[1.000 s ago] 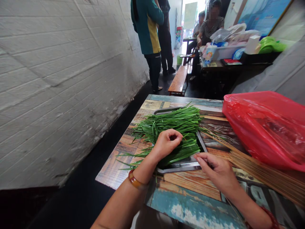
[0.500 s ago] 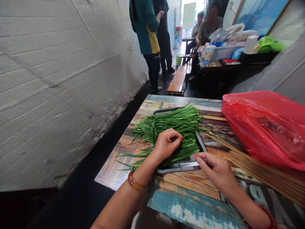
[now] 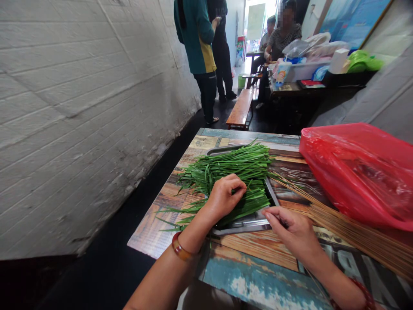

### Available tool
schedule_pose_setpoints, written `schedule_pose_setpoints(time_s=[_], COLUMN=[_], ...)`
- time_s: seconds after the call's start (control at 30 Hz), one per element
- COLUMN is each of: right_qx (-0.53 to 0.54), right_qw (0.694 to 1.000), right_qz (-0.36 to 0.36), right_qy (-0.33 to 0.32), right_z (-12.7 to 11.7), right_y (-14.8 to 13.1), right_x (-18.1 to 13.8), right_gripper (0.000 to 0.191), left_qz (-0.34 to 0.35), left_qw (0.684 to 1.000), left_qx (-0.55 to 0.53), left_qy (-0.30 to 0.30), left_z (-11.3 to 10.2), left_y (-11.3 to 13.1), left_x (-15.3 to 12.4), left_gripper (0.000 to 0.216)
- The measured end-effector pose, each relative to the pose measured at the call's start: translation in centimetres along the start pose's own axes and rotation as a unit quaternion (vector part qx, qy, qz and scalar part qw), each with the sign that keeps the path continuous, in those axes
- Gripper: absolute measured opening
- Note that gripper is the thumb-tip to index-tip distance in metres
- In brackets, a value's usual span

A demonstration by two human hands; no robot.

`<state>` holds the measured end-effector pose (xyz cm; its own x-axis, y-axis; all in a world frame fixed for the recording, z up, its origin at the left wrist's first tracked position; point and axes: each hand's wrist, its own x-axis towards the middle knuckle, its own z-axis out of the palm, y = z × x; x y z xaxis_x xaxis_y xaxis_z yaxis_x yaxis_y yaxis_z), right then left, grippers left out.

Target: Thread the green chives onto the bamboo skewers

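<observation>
Green garlic chives (image 3: 235, 161) lie in a bunch across a shallow metal tray (image 3: 273, 192), their leafy ends spilling over its left side. My left hand (image 3: 226, 194) is closed in a pinch above the nearer chives; what its fingertips hold is too small to make out. By the tray's near right corner, my right hand (image 3: 292, 228) pinches a thin bamboo skewer. Most of that skewer is hidden by the hand, and a thin length shows below the wrist. Many loose bamboo skewers (image 3: 351, 230) lie to the right, their tips reaching the tray's edge.
A red plastic bag (image 3: 355, 168) sits on the patterned wooden table (image 3: 251, 275) at the right. Beyond are a bench (image 3: 241, 105), a cluttered second table (image 3: 284, 91) and several people (image 3: 196, 43). A white wall (image 3: 97, 107) runs along the left.
Both hands stay in almost the same place, with my left hand still pinched over the chives. The view has shifted only very slightly.
</observation>
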<state>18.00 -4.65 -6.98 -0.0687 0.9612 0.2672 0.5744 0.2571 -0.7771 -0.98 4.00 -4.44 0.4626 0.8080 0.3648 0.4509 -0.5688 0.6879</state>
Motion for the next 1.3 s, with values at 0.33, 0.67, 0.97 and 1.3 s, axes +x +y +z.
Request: schedule_pose_setpoints(time_s=[0.33, 0.67, 0.97, 1.3], right_qx=[0.001, -0.004, -0.009, -0.017], right_qw=[1.0, 1.0, 1.0, 0.999], right_qz=[0.0, -0.005, -0.025, -0.045], right_qy=[-0.006, -0.001, -0.005, 0.009], right_z=[0.0, -0.1, 0.1, 0.7], right_y=[0.0, -0.1, 0.0, 0.2], right_x=[0.0, -0.1, -0.2, -0.4], right_gripper=[0.022, 0.022, 0.019, 0.02], left_qz=[0.054, -0.047, -0.143, -0.185], left_qw=[0.997, 0.995, 0.975, 0.945], left_qx=[0.048, -0.083, -0.168, -0.258], left_qy=[-0.041, -0.033, -0.039, -0.083], left_z=[-0.4, -0.3, 0.0, -0.2], left_y=[0.3, 0.7, 1.2, 1.0], left_x=[0.0, 0.1, 0.1, 0.0], left_gripper=[0.015, 0.023, 0.018, 0.022])
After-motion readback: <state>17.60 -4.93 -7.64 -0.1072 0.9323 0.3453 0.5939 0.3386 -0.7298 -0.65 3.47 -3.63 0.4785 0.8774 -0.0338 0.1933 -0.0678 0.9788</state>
